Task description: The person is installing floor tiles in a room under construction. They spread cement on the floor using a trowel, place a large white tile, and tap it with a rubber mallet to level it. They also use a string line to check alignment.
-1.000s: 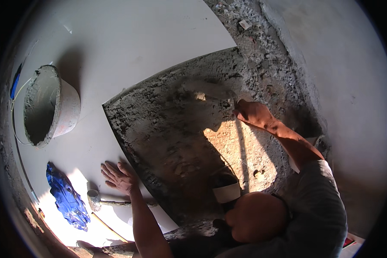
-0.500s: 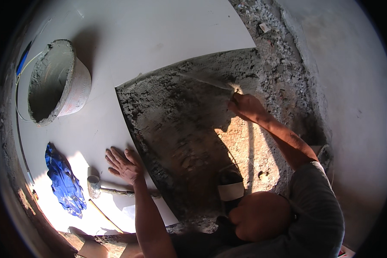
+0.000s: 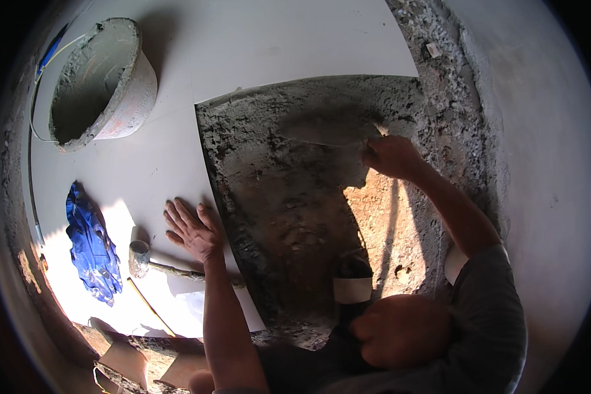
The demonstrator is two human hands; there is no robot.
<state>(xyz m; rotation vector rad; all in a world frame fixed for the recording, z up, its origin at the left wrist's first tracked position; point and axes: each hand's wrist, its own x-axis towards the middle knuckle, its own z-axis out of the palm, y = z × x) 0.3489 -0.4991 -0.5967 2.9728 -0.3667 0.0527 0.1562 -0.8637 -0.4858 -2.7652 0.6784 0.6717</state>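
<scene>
My left hand (image 3: 194, 226) lies flat with spread fingers on a pale floor tile (image 3: 167, 171), close to the tile's edge. A mallet (image 3: 139, 258) rests beside it, its handle passing behind my left wrist. My right hand (image 3: 394, 156) is closed round the handle of a trowel, which its fingers mostly hide. The trowel's blade (image 3: 325, 130), smeared by motion, points left over the rough grey mortar (image 3: 256, 121). This mortar covers the far part of the untiled gap, while brown earth shows in the near part.
A mortar-smeared bucket (image 3: 134, 98) stands on the tiles at the far left. Nearer lie a crumpled blue plastic piece (image 3: 92, 246) and a thin yellow stick (image 3: 150, 306). Another pale tile (image 3: 308, 39) borders the gap's far side. Rubble (image 3: 450, 92) runs along the wall at right.
The whole view has shifted, so the bucket and tiles sit differently in it. The trowel's blade has swung and shows broader over the mortar. My left hand stays flat on the tile.
</scene>
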